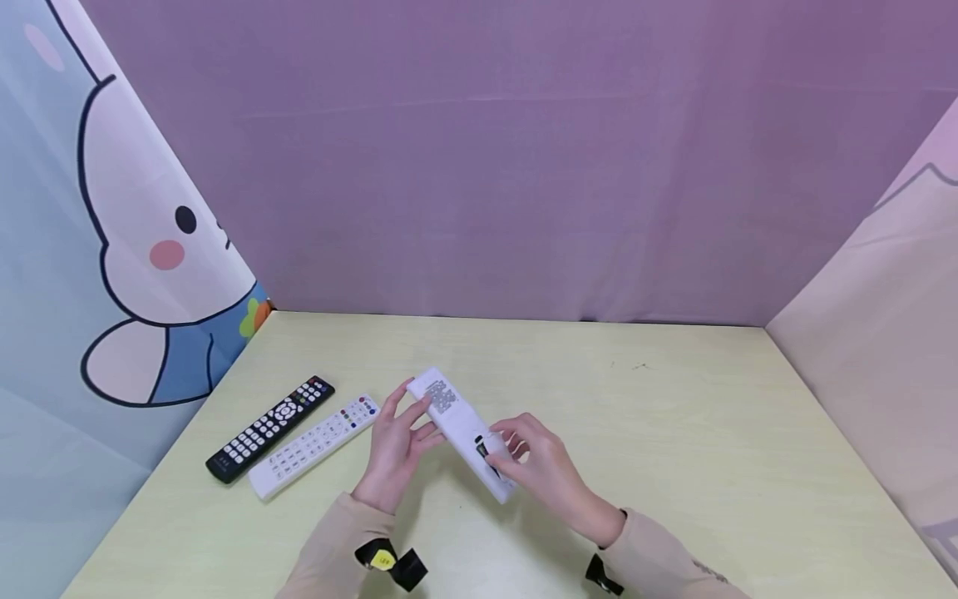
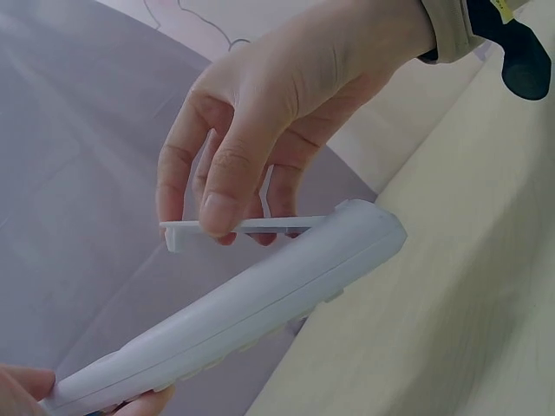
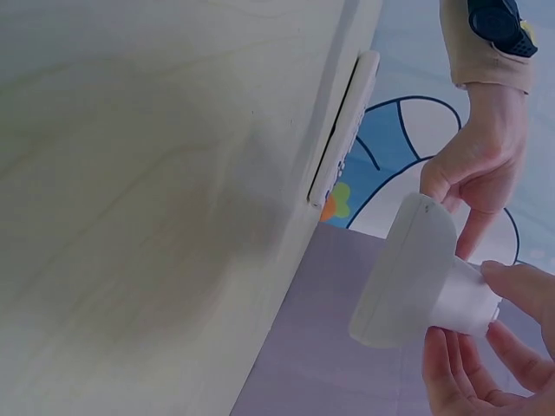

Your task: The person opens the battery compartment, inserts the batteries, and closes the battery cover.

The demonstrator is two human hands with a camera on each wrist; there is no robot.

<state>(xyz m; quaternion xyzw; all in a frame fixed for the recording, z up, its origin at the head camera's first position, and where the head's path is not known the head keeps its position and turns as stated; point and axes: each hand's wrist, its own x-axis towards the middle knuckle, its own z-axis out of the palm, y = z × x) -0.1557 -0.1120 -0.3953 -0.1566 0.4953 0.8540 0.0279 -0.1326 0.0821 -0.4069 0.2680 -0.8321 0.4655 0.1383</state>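
A white remote control (image 1: 458, 423) is held above the table, back side up, with a printed label near its far end. My left hand (image 1: 395, 453) grips that end by its edges. My right hand (image 1: 550, 472) pinches the battery cover (image 2: 299, 223) between thumb and fingers. In the left wrist view the cover stands tilted away from the remote's back, one end still at the remote's near end. Beneath it the battery compartment (image 1: 481, 447) shows dark, partly hidden by the cover and fingers. The right wrist view shows the remote's near end from below.
To the left on the pale wooden table (image 1: 674, 433) lie a black remote (image 1: 269, 428) and another white remote (image 1: 314, 448), side by side with buttons up. A purple curtain (image 1: 509, 183) hangs behind, and a cartoon-printed cloth (image 1: 142, 274) stands at the left.
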